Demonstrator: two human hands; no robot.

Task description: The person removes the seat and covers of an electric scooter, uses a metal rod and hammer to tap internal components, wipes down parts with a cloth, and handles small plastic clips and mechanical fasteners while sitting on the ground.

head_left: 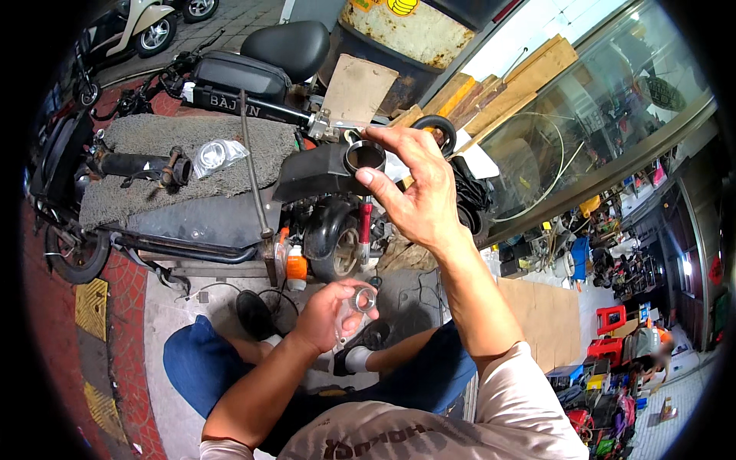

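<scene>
My right hand (pixel 425 184) reaches forward, thumb and index finger closed across the rim of a dark metal ring (pixel 365 159) with a shiny edge. The ring sits at the end of a black scooter frame neck (pixel 314 173); whether it is a separate piece I cannot tell. Lower down, over my legs, my left hand (pixel 322 313) is closed on a clear plastic bag (pixel 346 320) with a shiny metal ring (pixel 362 308) in it. Below the frame neck are a wheel (pixel 337 249) and a red shock absorber (pixel 366 222).
To the left, a grey mat (pixel 123 203) bears a black tube (pixel 138 165) and a clear bag of rings (pixel 217 156). A metal bar (pixel 253 165) leans across it. An orange-and-white bottle (pixel 296 267) stands near the wheel. Planks (pixel 491 96) lean behind; a person (pixel 652 349) is far right.
</scene>
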